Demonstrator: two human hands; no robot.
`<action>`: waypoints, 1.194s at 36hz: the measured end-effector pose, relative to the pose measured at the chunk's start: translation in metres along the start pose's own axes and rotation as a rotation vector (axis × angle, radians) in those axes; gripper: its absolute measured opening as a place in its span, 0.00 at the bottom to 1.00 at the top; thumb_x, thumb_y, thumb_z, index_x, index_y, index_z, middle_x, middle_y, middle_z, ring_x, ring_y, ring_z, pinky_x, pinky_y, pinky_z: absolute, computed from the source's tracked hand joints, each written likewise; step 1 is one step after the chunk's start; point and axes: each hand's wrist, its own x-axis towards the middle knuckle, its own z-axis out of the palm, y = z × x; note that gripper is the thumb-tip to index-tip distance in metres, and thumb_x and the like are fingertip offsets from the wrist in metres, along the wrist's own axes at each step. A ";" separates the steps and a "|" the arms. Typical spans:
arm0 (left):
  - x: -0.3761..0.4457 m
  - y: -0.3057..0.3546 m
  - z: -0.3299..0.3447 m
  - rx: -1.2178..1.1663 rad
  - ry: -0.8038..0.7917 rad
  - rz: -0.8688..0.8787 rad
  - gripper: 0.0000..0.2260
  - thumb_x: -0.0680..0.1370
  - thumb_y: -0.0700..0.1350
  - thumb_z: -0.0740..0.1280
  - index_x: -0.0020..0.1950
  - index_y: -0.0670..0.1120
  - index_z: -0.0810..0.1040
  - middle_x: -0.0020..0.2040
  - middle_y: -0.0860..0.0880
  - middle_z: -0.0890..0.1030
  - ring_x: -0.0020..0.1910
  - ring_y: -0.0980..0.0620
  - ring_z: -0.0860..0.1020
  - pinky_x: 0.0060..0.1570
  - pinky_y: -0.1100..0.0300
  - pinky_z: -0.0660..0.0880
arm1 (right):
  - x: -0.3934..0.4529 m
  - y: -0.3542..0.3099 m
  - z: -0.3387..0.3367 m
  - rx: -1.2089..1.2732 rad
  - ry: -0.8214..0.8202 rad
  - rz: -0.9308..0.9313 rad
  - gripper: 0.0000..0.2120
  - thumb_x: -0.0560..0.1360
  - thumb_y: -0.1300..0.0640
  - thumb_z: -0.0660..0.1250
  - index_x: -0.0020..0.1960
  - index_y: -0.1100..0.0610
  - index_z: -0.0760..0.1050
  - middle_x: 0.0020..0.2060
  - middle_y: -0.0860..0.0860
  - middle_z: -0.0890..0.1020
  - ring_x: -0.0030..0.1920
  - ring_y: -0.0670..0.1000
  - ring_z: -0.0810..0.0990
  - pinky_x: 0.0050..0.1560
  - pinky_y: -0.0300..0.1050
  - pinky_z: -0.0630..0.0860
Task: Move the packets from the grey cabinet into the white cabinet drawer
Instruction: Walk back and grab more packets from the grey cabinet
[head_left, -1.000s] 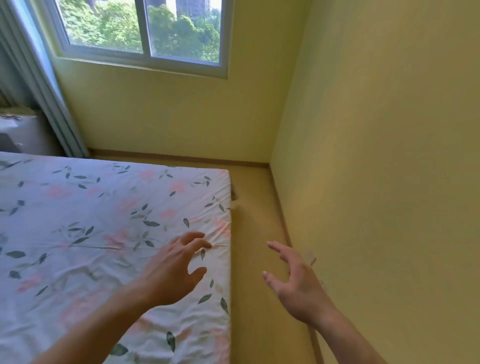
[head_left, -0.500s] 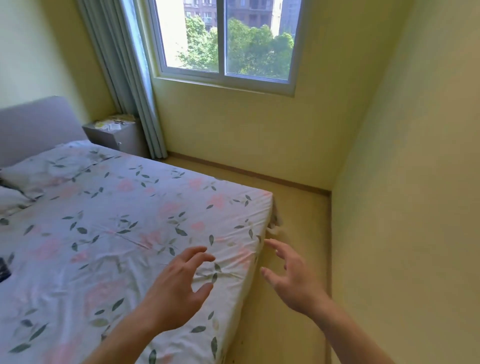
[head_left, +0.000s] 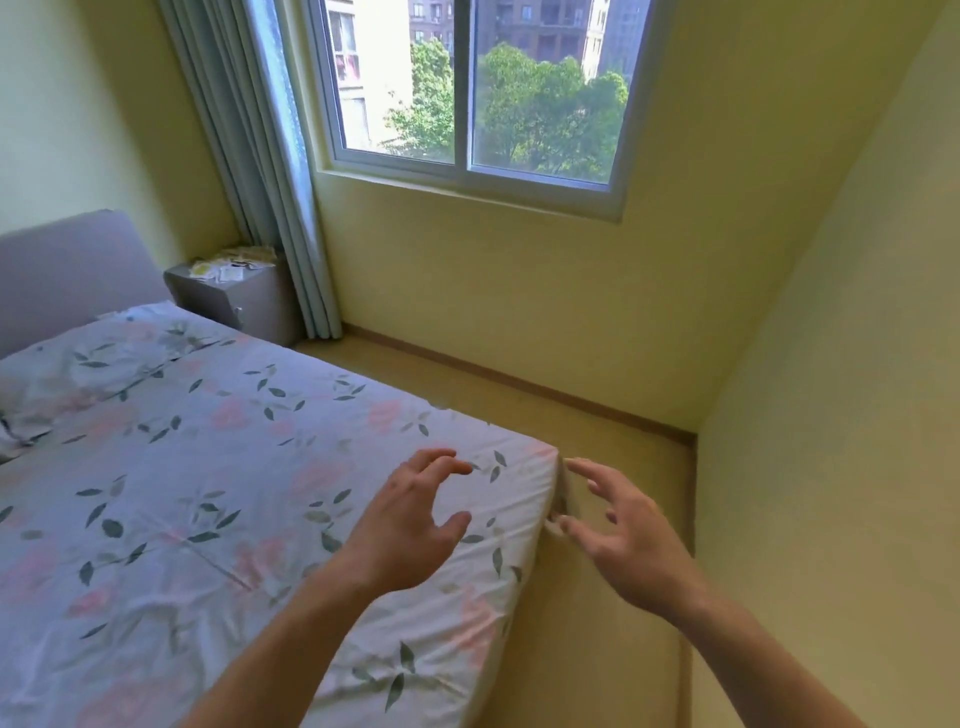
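A grey cabinet stands in the far corner between the bed's headboard and the curtain. Several pale packets lie on its top. My left hand hovers over the bed's near corner with its fingers loosely spread and holds nothing. My right hand hangs beside the mattress corner above the floor, fingers apart and empty. Both hands are far from the grey cabinet. No white cabinet is in view.
A bed with a floral sheet fills the left and middle. A strip of wooden floor runs between the bed and the yellow walls. A grey curtain hangs left of the window.
My view has swung left and up, bringing the grey cabinet, headboard and curtain into sight. Both hands stay raised and empty in front of me.
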 end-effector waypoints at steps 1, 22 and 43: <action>0.022 0.008 0.003 -0.008 -0.006 0.017 0.21 0.77 0.54 0.69 0.69 0.59 0.71 0.73 0.62 0.64 0.70 0.57 0.69 0.70 0.56 0.70 | 0.013 0.007 -0.012 -0.009 0.010 0.006 0.30 0.76 0.53 0.73 0.74 0.43 0.66 0.69 0.35 0.70 0.68 0.35 0.67 0.60 0.22 0.65; 0.355 0.050 0.055 0.037 0.189 -0.260 0.19 0.77 0.53 0.70 0.67 0.61 0.71 0.70 0.65 0.66 0.67 0.63 0.67 0.65 0.66 0.66 | 0.404 0.124 -0.186 -0.028 -0.233 -0.139 0.30 0.76 0.52 0.72 0.75 0.42 0.65 0.72 0.37 0.69 0.71 0.38 0.66 0.75 0.47 0.66; 0.729 0.002 0.054 -0.029 0.312 -0.424 0.20 0.76 0.52 0.69 0.68 0.60 0.72 0.71 0.63 0.66 0.70 0.60 0.67 0.69 0.63 0.64 | 0.799 0.175 -0.231 -0.028 -0.381 -0.263 0.28 0.75 0.54 0.73 0.71 0.38 0.69 0.65 0.31 0.72 0.64 0.27 0.69 0.71 0.38 0.68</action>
